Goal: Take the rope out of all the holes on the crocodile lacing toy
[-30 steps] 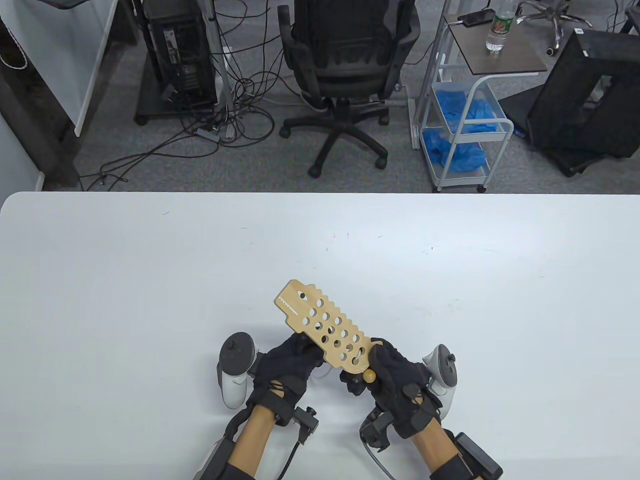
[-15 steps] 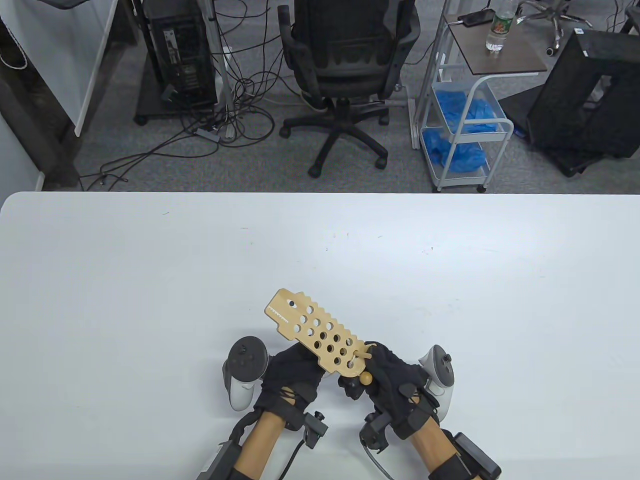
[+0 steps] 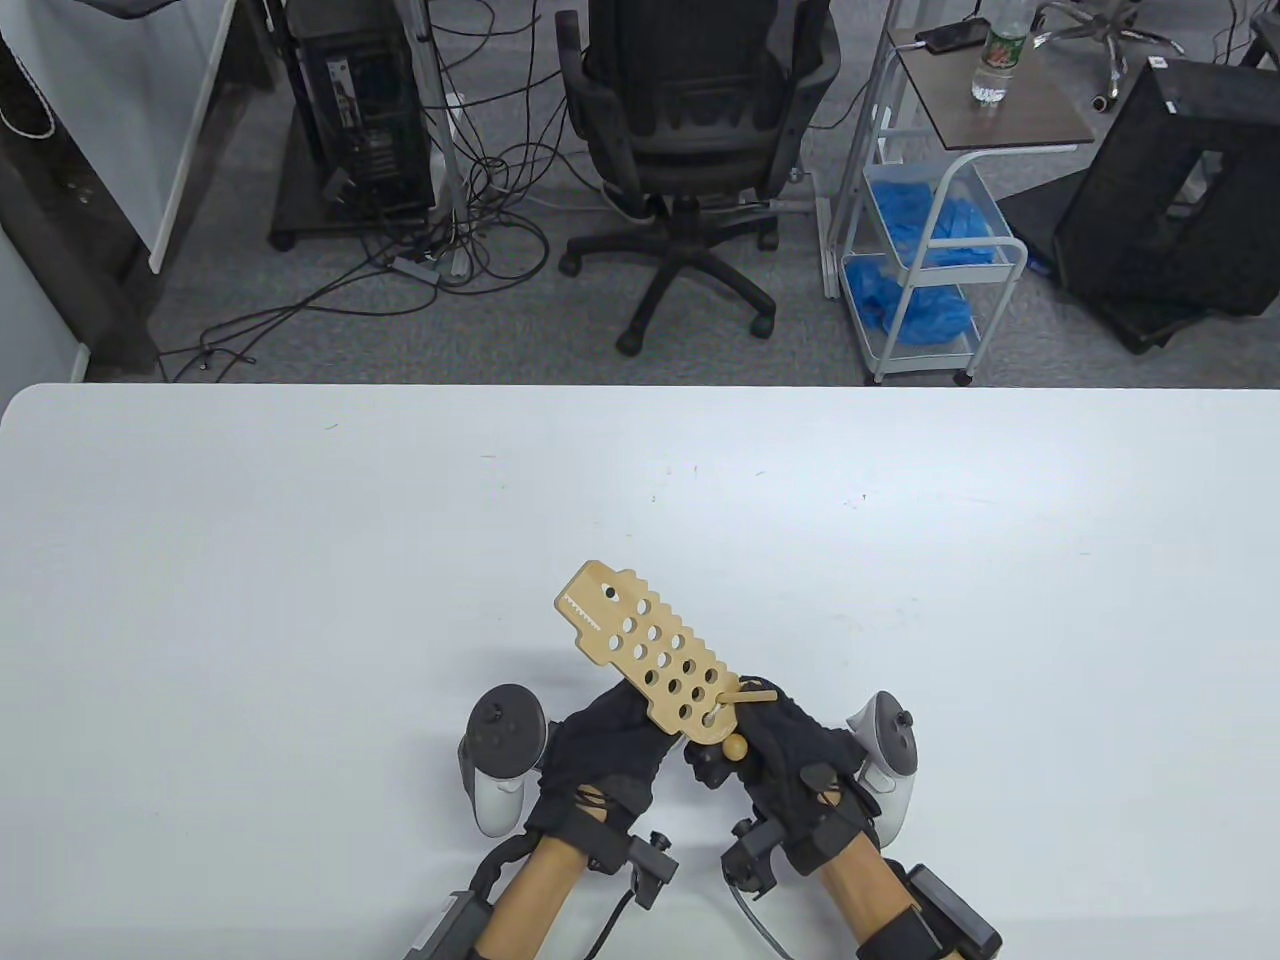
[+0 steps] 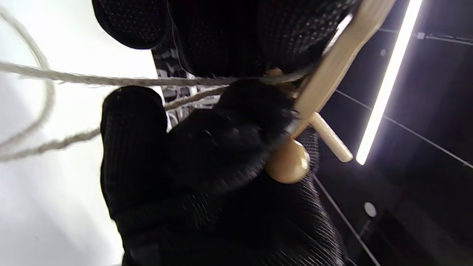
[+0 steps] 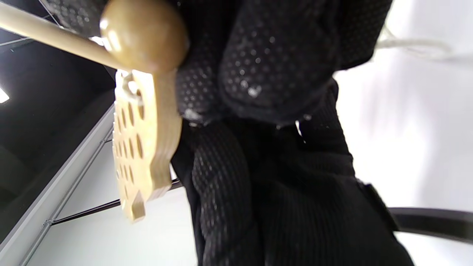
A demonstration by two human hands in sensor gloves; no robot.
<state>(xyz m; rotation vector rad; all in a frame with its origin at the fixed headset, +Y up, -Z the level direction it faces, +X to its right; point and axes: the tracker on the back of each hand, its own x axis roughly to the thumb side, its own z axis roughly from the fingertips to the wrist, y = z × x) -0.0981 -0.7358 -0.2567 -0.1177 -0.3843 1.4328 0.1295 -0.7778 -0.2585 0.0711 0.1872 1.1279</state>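
The wooden crocodile board (image 3: 650,655) is held tilted above the table, head pointing far-left. My left hand (image 3: 605,745) holds it from underneath at its near-left edge. My right hand (image 3: 790,755) grips the tail end. A wooden needle (image 3: 755,697) pokes up through a hole near the tail, and a wooden ball (image 3: 735,747) sits just below the tail. In the left wrist view the pale rope (image 4: 111,79) runs taut past my fingers to the board's underside (image 4: 332,74). The board (image 5: 144,147) and ball (image 5: 144,35) also show in the right wrist view.
The white table (image 3: 300,560) spreads wide around the hands. Slack rope (image 5: 417,46) lies on it under my hands. An office chair (image 3: 690,120) and a cart (image 3: 940,230) stand beyond the far edge.
The wooden needle has come up through a hole near the tail and now sticks out to the right. My left hand has shifted right under the board, which turned slightly.
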